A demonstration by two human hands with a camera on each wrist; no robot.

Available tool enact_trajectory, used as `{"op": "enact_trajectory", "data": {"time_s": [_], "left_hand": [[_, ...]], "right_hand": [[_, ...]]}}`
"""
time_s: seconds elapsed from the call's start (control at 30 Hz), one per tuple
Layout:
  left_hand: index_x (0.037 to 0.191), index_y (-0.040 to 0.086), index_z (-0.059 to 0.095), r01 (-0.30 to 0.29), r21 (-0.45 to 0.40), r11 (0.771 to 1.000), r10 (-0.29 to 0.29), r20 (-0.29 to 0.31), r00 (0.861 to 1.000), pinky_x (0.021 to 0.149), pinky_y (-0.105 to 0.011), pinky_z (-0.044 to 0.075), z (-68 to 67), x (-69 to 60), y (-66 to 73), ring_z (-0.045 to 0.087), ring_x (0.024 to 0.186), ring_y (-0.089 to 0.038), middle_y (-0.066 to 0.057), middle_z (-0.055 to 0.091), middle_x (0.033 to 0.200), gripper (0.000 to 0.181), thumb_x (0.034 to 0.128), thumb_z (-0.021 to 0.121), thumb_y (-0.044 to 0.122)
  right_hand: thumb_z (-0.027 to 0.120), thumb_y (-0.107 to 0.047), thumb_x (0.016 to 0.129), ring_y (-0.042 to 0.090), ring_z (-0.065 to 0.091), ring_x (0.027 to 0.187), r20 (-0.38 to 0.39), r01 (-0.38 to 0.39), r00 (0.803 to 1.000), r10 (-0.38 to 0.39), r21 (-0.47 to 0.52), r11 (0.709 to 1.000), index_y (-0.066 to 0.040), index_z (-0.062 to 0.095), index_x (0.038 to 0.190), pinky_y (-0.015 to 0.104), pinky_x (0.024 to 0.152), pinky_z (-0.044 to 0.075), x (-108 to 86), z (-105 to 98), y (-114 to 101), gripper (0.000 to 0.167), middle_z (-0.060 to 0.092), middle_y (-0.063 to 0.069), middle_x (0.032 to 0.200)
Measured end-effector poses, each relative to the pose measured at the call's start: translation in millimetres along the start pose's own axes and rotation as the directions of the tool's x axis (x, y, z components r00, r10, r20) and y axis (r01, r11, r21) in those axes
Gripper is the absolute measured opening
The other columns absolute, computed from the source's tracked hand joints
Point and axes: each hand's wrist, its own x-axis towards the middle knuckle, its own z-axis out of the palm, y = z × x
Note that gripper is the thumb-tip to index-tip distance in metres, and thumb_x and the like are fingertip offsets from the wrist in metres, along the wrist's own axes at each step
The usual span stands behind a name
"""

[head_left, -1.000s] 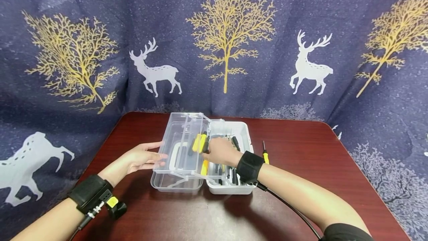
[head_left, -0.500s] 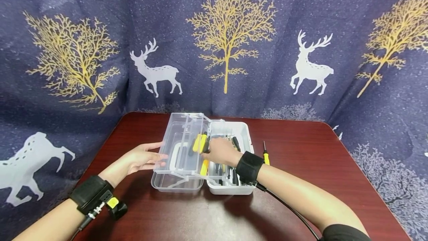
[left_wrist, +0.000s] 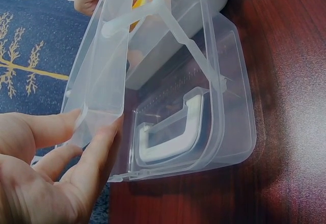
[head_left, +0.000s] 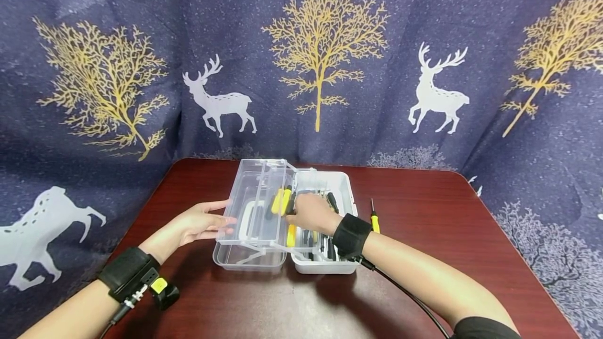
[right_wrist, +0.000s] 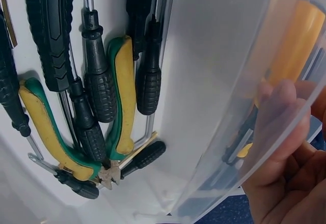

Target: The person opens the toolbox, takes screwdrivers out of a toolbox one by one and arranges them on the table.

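in the head view, our left hand (head_left: pixel 202 222) meets the outer edge of the clear tray (head_left: pixel 270 226), our right hand (head_left: pixel 315 213) the inner; table (head_left: pixel 471 234) stretches rightward past a screwdriver (head_left: pixel 374 219). left wrist: thumb and fingers pinch the tray's corner. right wrist: curled fingers pinch a yellow handle (right_wrist: pixel 295 43) behind the tray's wall.

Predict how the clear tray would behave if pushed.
The tray looks straight-sided, so is probably stiff. Jointed plastic arms link it to the lid, so it may swing rather than slide. Its smooth, shiny surface could feel slippery.
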Motion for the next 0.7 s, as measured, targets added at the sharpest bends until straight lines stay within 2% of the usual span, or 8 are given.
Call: {"op": "enact_trajectory", "data": {"time_s": [0.27, 0.4, 0.57, 0.7], "left_hand": [[0.153, 0.001, 0.012, 0.0, -0.014, 1.0, 0.0, 0.0, 1.0, 0.083, -0.022, 0.055, -0.1, 0.2, -0.3, 0.07, 0.093, -0.009, -0.025, 0.054, 0.136, 0.076, 0.0937, 0.058, 0.011], [0.153, 0.001, 0.012, 0.002, -0.025, 1.0, -0.002, 0.0, 1.0, 0.081, -0.021, 0.055, -0.1, 0.1, -0.9, 0.07, 0.093, -0.008, -0.023, 0.057, 0.134, 0.076, 0.0936, 0.059, 0.011], [0.153, 0.0, 0.012, -0.003, -0.019, 1.0, 0.003, 0.004, 1.0, 0.081, -0.02, 0.055, -0.2, 0.0, -1.2, 0.07, 0.093, -0.008, -0.026, 0.053, 0.137, 0.075, 0.0939, 0.057, 0.01], [0.153, 0.0, 0.011, -0.001, -0.016, 1.0, 0.002, 0.009, 1.0, 0.082, -0.021, 0.055, -0.3, 0.2, -0.7, 0.07, 0.095, -0.009, -0.027, 0.05, 0.139, 0.075, 0.0944, 0.057, 0.01]], "right_hand": [[0.069, -0.037, 0.082, 0.009, 0.036, 0.046, -0.04, -0.015, 0.999, 0.014, -0.028, 0.999, -0.021, 0.035, 0.045, 0.024, 0.045, 0.031, 0.8, 0.9, 1.1, 0.053, 0.029, -0.01, 0.045], [0.069, -0.033, 0.082, 0.009, 0.034, 0.044, -0.042, -0.014, 0.999, 0.014, -0.005, 1.0, -0.021, 0.033, 0.044, 0.024, 0.044, 0.03, -0.5, -0.1, 1.2, 0.054, 0.026, -0.011, 0.043], [0.07, -0.03, 0.08, 0.007, 0.027, 0.042, -0.058, 0.007, 0.998, -0.006, 0.015, 1.0, -0.021, 0.031, 0.042, 0.023, 0.043, 0.024, -0.9, 0.4, 3.9, 0.056, 0.021, -0.011, 0.042], [0.069, -0.029, 0.081, 0.005, 0.032, 0.036, -0.07, 0.023, 0.997, -0.02, 0.043, 0.999, -0.021, 0.032, 0.039, 0.022, 0.042, 0.022, -1.0, 1.1, 6.6, 0.056, 0.029, -0.01, 0.037]]}}
